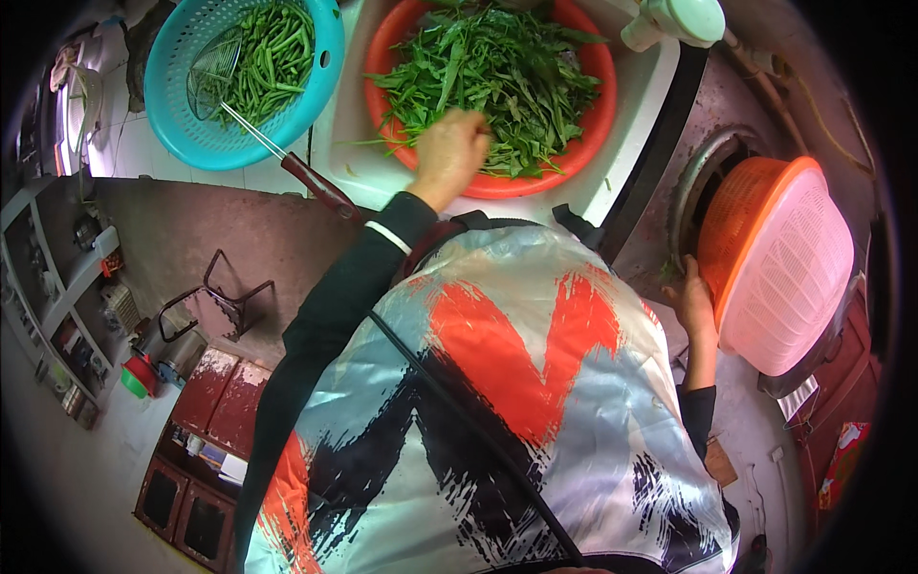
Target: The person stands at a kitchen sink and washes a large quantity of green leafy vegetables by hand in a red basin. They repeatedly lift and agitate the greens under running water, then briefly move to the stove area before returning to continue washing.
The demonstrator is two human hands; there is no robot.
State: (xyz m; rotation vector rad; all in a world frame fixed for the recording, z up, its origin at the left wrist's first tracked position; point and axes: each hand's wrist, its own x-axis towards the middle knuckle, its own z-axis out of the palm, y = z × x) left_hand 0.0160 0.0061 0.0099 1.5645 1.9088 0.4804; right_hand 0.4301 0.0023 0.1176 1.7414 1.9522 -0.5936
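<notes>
My left hand (pixel 450 152), its fingers curled and slightly blurred, is over the near edge of a red plastic basin (pixel 601 136). Leafy greens (pixel 502 86) fill the basin, which sits in a white sink (pixel 649 122). Whether the fingers grip any leaves cannot be told. Off to the right, my right hand (pixel 694 301) holds the rim of an orange plastic colander (pixel 746 222). A pink plastic basket (pixel 796 280) is nested with it, both tilted on their side. At the upper left, a turquoise colander (pixel 168 122) contains green beans (pixel 276 64) and a wire mesh skimmer (pixel 215 72).
The skimmer's brown handle (pixel 319 185) juts over the counter edge. A pale green fitting (pixel 678 21) stands at the sink's far right corner. A round stove opening (pixel 692 194) lies behind the orange colander. A metal-framed chair (pixel 215 308) and a red cabinet (pixel 208 402) are at left.
</notes>
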